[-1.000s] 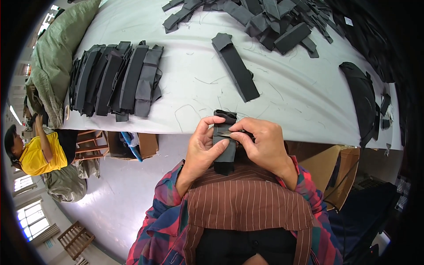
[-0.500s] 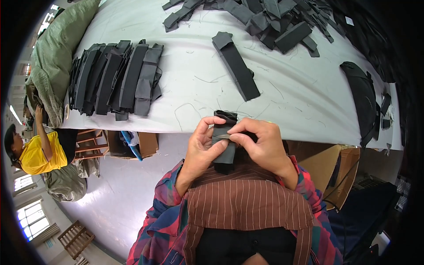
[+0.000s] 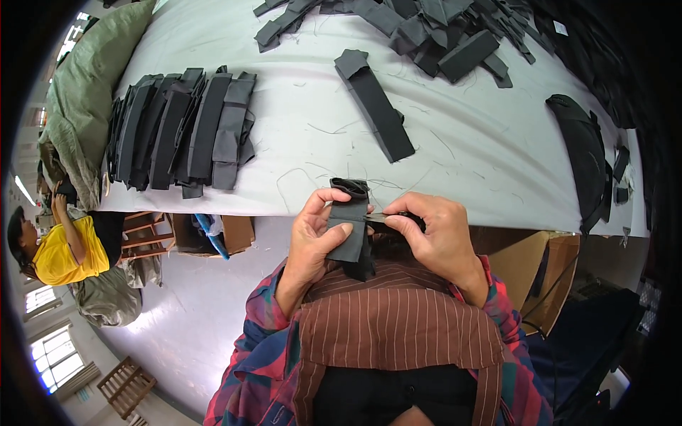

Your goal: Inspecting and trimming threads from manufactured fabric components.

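Left hand (image 3: 316,238), right hand (image 3: 437,234) pinch dark fabric strip (image 3: 349,227).

Big white table (image 3: 298,106) with a neat row of dark fabric strips (image 3: 185,128) on its left side, one long strip (image 3: 375,105) alone mid-table, and a messy heap (image 3: 426,28) at the far edge. Green sack (image 3: 85,92) off the left end. Below, a person in yellow (image 3: 64,248) beside what looks like a wooden stool (image 3: 142,231).

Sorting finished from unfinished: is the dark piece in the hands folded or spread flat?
Folded: the dark fabric piece doubles over at its top, pinched between left hand and right hand.
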`<state>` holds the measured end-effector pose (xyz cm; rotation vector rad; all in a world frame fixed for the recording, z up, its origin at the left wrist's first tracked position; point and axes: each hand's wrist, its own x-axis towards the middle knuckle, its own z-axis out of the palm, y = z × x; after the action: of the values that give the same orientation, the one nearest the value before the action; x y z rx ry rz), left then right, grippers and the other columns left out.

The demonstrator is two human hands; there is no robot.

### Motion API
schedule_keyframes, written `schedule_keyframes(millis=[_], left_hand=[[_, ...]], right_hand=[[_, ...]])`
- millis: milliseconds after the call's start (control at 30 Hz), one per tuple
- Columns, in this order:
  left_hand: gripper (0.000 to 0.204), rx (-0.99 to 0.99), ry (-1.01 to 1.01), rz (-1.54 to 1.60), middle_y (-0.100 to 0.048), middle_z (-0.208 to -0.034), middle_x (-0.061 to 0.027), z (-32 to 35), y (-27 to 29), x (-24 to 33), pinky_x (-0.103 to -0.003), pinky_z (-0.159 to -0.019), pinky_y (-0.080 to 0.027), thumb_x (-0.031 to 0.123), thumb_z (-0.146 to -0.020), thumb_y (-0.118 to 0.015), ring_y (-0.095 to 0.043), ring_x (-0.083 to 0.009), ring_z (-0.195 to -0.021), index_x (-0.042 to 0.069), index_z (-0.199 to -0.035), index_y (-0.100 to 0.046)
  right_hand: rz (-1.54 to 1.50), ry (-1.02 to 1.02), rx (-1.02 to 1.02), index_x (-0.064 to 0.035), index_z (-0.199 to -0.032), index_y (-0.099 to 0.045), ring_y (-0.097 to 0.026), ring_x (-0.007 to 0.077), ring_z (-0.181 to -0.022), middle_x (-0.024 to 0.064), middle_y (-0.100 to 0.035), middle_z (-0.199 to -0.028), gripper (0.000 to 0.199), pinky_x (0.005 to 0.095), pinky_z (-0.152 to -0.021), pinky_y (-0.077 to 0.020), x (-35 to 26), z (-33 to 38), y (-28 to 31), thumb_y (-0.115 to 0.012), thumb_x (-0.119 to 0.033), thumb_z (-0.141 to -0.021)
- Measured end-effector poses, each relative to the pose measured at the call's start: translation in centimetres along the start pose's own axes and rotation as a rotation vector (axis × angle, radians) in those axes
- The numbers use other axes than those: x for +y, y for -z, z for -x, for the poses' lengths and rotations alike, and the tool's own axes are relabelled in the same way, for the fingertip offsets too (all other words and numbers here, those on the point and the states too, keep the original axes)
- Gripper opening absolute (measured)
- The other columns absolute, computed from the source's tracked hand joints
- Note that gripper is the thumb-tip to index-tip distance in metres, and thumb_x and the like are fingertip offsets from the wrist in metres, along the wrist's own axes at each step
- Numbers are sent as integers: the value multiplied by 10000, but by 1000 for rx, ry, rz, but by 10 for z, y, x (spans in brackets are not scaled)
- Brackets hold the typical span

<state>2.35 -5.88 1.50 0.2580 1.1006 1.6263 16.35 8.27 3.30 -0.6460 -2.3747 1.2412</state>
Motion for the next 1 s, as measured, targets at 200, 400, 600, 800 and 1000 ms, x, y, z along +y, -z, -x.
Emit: schedule_keyframes(millis=[200, 400, 600, 800, 1000], left_hand=[[373, 3, -3, -8, -593, -1119, -215, 0, -1, 0, -335, -788, -550, -75, -814, -501, -650, -220, -886, 33, -1160, -414], [371, -4, -3, -13, -595, -1116, -214, -1, -1, 0, -341, -794, -552, -78, -815, -491, -651, -221, -891, 32, -1162, -414], [383, 1, -11, 6, -594, -1119, -213, -1, 1, -1, -343, -796, -552, -87, -804, -492, -650, -221, -891, 31, -1161, -416], [275, -50, -37, 94, -600, -1079, -219, -2, 6, -2, -363, -787, -546, 118, -905, -479, -649, -256, -866, 30, -1160, -423], [578, -91, 62, 214, -615, -974, -218, -16, 15, 1, -407, -806, -507, 522, -966, -228, -626, -303, -822, 29, -1117, -489]], right_hand=[[83, 35, 24, -83, -761, -633, -565, 274, -568, 66, -607, -644, 89, 367, -522, -412, -1, 0, 2, -669, -162, -780], [91, 66, 49, -83, -764, -629, -570, 262, -583, 59, -608, -650, 92, 359, -545, -408, 0, 0, -3, -678, -161, -770], [114, 107, 71, -79, -748, -620, -566, 257, -586, 57, -610, -654, 109, 357, -545, -390, 0, -1, -6, -688, -163, -758], [-384, -140, -36, -50, -874, -650, -603, 181, -636, 61, -645, -727, 116, 291, -601, -444, 2, 0, -4, -683, -115, -783], [-285, -87, 80, -73, -984, -639, -577, 161, -684, 61, -645, -834, 238, 275, -626, -464, -10, -26, -6, -712, -155, -772]])
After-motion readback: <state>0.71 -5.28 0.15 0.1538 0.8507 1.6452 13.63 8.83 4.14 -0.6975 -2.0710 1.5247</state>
